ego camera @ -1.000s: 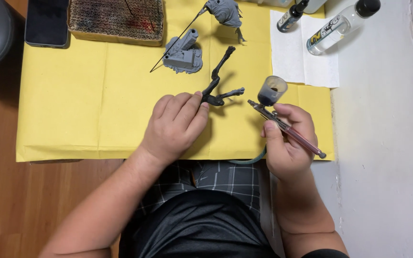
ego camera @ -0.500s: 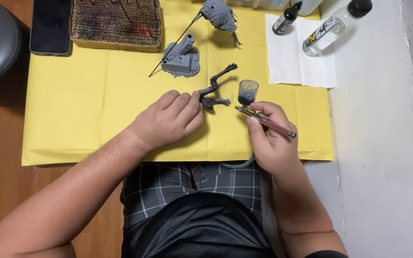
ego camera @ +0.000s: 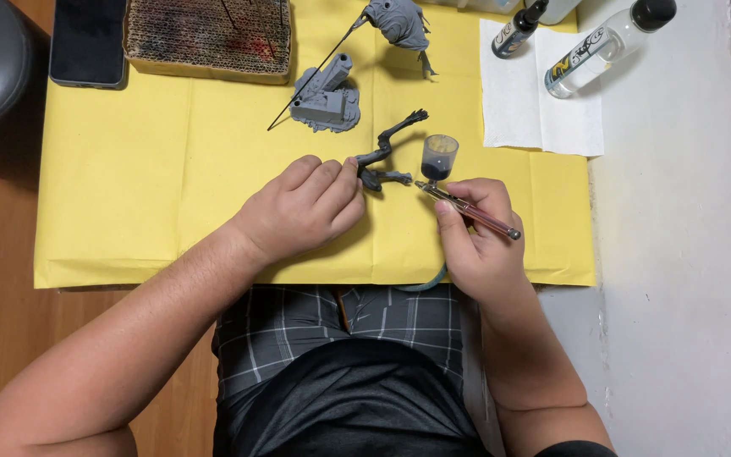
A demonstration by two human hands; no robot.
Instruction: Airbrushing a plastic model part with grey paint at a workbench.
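My left hand (ego camera: 302, 211) rests on the yellow paper sheet (ego camera: 129, 203) and grips a small dark grey model part (ego camera: 387, 152) with thin curved limbs at its fingertips. My right hand (ego camera: 475, 237) holds an airbrush (ego camera: 467, 207) with a reddish barrel and a small cup (ego camera: 439, 157) of dark paint. The airbrush tip points left at the part, very close to it. A grey model base (ego camera: 326, 97) with a thin rod lies just beyond the part. Another grey model piece (ego camera: 399, 21) sits at the top edge.
A corrugated cardboard block (ego camera: 209, 38) stained with paint lies at the back left, beside a dark phone (ego camera: 86, 42). A white paper towel (ego camera: 539, 101) at the back right carries a small dropper bottle (ego camera: 518, 30) and a clear bottle (ego camera: 607, 46). A pale wall runs along the right.
The view has shifted slightly. My left hand has turned the part a little, and the airbrush has stayed close to it, aimed at it.
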